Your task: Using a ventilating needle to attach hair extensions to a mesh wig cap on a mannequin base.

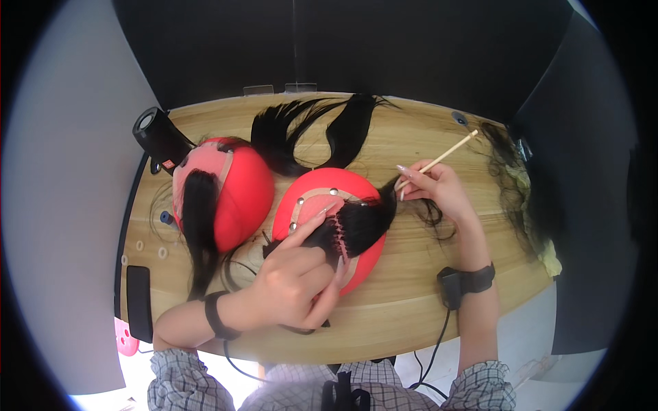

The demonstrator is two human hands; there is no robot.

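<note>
A red dome-shaped head form [367, 270] stands in front of me, with a pink mesh cap [316, 209] held on it by round silver pins. Black hair [367, 227] spreads over the cap, divided by a pink parting line with small knots along it. My left hand [295, 277] rests on the form. Its index finger and thumb are stretched apart on either side of the parting, the other fingers bent. To the right, my right hand [439, 192] pinches a thin wooden stick [449, 151] beside the drawn-out end of the hair. The stick's lower tip is hidden by the fingers.
On the left stands a second red form [250, 198] with a black hair strand [199, 226]. A black cylindrical speaker [159, 140] is behind it, a black phone-like slab [139, 303] nearer. Loose hair [353, 130] lies at the back. More hair [538, 205] lines the right edge.
</note>
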